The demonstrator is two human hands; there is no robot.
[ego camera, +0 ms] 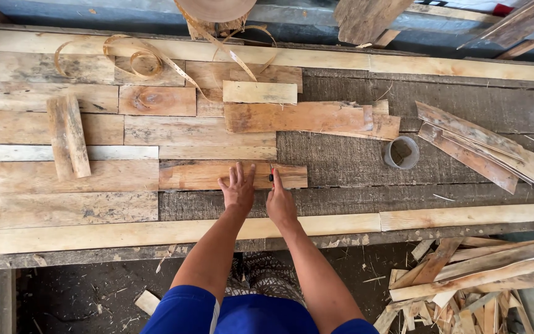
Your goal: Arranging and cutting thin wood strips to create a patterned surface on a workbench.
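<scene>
The left hand [237,190] is lying flat, fingers spread, on a short plank [217,175]. Just beside it, the right hand [279,201] is pinching a small red-tipped tool [272,174], too small to identify. A grey tape roll [401,152] is sitting beyond on the table [353,158].

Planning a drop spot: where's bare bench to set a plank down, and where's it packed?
Bare: dark bench between the plank under both hands and the grey ring; also the strip above the slat pile. Packed: the fitted boards at left.
</scene>
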